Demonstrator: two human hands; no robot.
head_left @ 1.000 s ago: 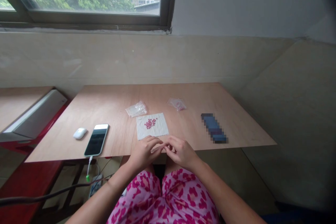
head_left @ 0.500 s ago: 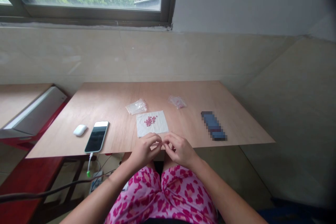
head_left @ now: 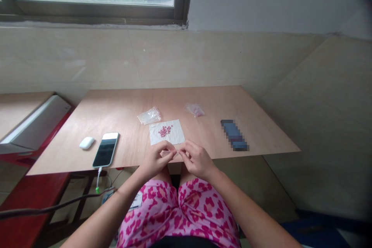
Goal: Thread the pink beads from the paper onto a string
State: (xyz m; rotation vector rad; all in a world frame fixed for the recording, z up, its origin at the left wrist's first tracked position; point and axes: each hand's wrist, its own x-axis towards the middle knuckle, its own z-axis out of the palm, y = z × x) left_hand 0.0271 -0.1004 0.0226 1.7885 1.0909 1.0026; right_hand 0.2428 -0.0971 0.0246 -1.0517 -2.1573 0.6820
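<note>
I have a cluster of pink beads lying on a white sheet on the plywood worktop. The beads sit just beyond the fingers, not touching them. The left hand and right hand meet over the worktop's near edge, just by the sheet's near edge, with their fingertips pinched together. Anything held between them is too small for me to make out. Beyond the sheet lie 2 clear plastic bags. To the left are a smartphone and a white mouse; to the right, a pixelated blue object.
</note>
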